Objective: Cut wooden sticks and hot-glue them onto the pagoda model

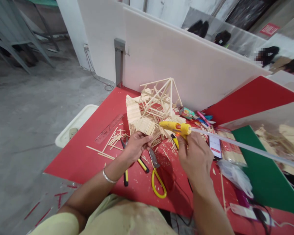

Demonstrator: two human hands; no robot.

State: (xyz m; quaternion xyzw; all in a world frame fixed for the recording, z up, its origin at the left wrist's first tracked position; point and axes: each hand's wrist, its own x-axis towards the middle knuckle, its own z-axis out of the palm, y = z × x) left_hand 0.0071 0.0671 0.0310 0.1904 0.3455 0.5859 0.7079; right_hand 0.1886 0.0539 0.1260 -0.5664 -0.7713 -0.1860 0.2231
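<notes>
My right hand [196, 153] is wrapped around a yellow hot glue gun [175, 127], and a long translucent glue stick [235, 143] runs out of its back. The nozzle points left toward a model built of thin wooden sticks [159, 98], with an open frame above slatted panels. At the model's near edge, my left hand [138, 144] has its thumb and fingers pinched together, touching or just below a slatted panel [144, 125]. What sits between those fingertips is too small to make out. Yellow-handled scissors [158, 176] lie between my hands.
Loose sticks [115, 138], a clear ruler [109, 129] and a black-and-yellow tool [126, 176] lie on the red table [80, 160]. To the right are a phone [215, 147], a plastic bag [236, 176] and a green board [262, 176]. A white partition [173, 62] stands behind.
</notes>
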